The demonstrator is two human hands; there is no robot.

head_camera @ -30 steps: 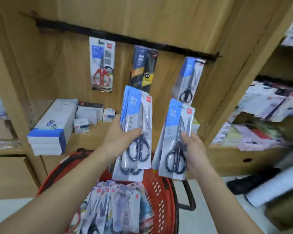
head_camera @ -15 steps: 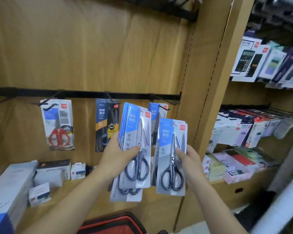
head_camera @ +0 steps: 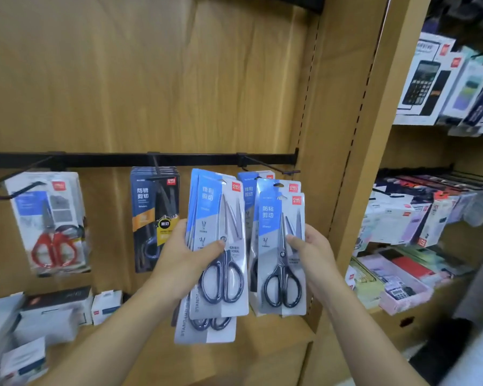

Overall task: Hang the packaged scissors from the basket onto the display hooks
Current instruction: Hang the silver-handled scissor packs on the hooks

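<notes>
Packs of scissors [head_camera: 275, 218] stand upright in the grip of the right hand [head_camera: 314, 253], thumb across the front, their hang holes just below the tip of the rightmost hook [head_camera: 265, 164], nearer it than the second stack [head_camera: 215, 210] clasped by the left hand [head_camera: 183, 256]

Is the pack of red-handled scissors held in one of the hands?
No: the red-handled scissors pack hangs from a hook at the far left, while the left hand and right hand grip black-handled packs.

Left hand [head_camera: 179, 259], right hand [head_camera: 317, 253] lifted scissor packs [head_camera: 221, 215] to hook rail [head_camera: 109, 160].
</notes>
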